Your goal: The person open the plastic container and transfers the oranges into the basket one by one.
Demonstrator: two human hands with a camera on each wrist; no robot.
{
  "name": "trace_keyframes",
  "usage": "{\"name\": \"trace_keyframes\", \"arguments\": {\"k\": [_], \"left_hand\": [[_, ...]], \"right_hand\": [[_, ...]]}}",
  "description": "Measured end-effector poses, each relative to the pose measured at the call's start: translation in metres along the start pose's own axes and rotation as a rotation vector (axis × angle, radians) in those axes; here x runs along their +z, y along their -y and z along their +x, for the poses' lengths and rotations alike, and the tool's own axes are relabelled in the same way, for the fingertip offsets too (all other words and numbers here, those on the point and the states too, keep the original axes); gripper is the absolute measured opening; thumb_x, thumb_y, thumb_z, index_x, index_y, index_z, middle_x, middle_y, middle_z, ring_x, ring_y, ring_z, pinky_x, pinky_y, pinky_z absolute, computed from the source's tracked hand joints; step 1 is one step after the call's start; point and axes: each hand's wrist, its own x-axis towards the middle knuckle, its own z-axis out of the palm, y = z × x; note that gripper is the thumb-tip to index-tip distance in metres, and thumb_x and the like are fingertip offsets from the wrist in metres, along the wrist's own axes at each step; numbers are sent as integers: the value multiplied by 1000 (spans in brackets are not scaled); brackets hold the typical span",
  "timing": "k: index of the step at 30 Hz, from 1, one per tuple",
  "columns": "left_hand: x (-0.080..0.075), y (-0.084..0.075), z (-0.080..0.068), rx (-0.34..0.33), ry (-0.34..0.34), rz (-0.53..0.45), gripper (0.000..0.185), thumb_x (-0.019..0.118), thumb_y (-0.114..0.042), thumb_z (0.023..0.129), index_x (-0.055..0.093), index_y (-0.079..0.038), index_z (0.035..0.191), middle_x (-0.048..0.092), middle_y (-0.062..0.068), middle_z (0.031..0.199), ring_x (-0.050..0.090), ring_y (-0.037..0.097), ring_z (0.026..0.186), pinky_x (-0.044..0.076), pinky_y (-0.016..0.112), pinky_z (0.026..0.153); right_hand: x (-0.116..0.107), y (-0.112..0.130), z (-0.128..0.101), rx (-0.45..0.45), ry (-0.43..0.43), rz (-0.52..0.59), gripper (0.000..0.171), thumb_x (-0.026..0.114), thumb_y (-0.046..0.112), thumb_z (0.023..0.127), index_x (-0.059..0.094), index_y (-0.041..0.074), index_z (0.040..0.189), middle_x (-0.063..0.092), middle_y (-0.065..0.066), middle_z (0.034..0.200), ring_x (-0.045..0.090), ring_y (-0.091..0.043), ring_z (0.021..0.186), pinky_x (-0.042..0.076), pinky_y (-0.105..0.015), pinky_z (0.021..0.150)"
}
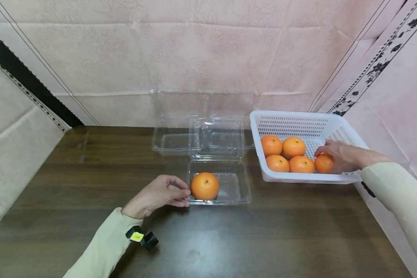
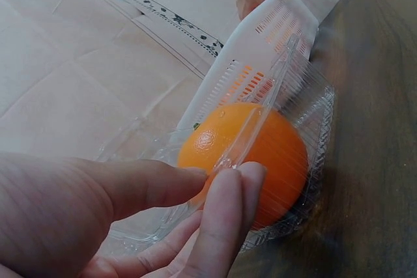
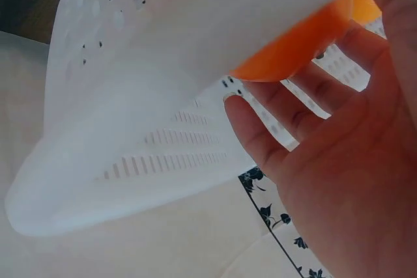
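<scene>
In the head view, my left hand (image 1: 159,195) pinches the near left rim of a clear plastic clamshell box (image 1: 244,189) between thumb and fingertips. Its lid (image 1: 217,135) stands open at the back. One orange (image 1: 205,186) sits in the left part of the box, right beside those fingertips, and fills much of the left wrist view. Over at the right, my right hand (image 1: 342,156) reaches into a white slotted basket (image 1: 309,177), its fingers curled round an orange (image 1: 324,163) by the near wall. In the right wrist view, the basket's wall hides part of that orange.
Several more oranges (image 1: 293,147) lie in the left half of the basket. Behind the box, another clear clamshell box (image 1: 170,143) stands with its lid raised against the pink cloth (image 1: 208,58). Dark wooden tabletop (image 1: 208,239) extends in front and to the left.
</scene>
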Motion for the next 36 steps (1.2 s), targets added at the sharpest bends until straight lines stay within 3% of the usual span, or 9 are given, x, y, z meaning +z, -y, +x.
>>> {"name": "trace_keyframes", "arguments": {"k": [5,18,36], "left_hand": [[0,0,0,1,4,-7,34,73,-9,94,61,8,120,77,17,98,78,24,84,64,37,83],[0,1,1,-10,-5,-11,32,73,-8,94,62,7,119,78,16,97,78,28,87,64,39,85],[-1,0,0,-18,7,-5,33,73,-9,94,62,7,120,78,16,97,78,25,85,64,39,85]], "right_hand": [[1,-1,2,-9,27,8,54,89,19,73,68,7,121,58,-8,100,56,-24,91,54,-47,85],[8,2,11,-7,62,34,48,85,22,79,67,7,122,59,-9,101,56,-25,91,51,-47,85],[6,-1,7,47,82,66,60,86,25,78,63,5,129,59,-17,111,56,-33,99,51,-63,93]]}}
